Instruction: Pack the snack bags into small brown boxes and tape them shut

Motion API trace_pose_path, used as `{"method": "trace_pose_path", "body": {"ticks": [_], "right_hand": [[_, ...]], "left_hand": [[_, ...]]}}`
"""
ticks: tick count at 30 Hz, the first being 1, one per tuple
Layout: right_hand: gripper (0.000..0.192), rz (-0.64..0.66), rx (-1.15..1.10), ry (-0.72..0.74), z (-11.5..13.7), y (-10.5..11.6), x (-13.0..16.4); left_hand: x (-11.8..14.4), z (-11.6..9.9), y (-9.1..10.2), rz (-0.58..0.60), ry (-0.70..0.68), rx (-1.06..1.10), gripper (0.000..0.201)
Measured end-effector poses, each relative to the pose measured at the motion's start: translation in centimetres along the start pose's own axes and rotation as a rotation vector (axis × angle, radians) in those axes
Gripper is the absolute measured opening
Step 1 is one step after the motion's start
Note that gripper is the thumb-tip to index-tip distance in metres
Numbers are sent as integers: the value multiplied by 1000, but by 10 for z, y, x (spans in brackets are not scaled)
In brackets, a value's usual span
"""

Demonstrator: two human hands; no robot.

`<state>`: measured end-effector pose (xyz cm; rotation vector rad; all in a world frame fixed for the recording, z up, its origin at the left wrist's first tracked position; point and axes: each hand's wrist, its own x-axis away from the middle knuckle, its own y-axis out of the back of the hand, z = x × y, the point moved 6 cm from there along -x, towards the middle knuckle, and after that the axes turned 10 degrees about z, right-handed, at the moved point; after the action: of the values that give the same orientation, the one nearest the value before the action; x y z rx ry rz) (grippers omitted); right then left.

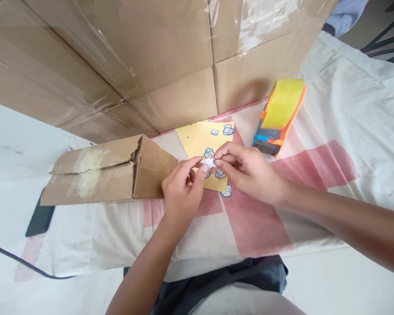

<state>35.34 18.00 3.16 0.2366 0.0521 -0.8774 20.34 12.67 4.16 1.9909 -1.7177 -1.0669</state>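
My left hand (185, 183) and my right hand (248, 170) meet over a yellow sheet of paper (197, 140). Between their fingertips is a small white paper piece (209, 162), pinched from both sides. Several small white cutouts with blue outlines lie about the sheet, among them a cutout (229, 130) at its upper right corner and a cutout (226, 190) just past its lower edge. Others are partly hidden behind my fingers. What is printed on the held piece is too small to make out.
A taped cardboard box (95, 168) stands left of the sheet, with a dark flat object (41, 216) beside it. Large stacked cartons (170, 52) form a wall behind. To the right is an orange tape dispenser with yellow tape (284, 107). A black cable (26, 264) runs at lower left.
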Motion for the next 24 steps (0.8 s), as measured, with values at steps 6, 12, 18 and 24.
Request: {"method": "trace_pose_path", "body": {"ticks": [6, 12, 18, 24], "right_hand": [[5, 39, -59, -63, -3, -5, 1], [3, 146, -461, -287, -11, -12, -1], [7, 213, -615, -360, -15, -14, -1], [9, 116, -287, -128, -3, -7, -2]], "left_hand": [[5, -9, 3, -84, -123, -74, 7], [15, -19, 7, -223, -420, -288, 15], [14, -18, 7, -217, -429, -284, 17], [15, -26, 10, -267, -510, -340, 17]]}}
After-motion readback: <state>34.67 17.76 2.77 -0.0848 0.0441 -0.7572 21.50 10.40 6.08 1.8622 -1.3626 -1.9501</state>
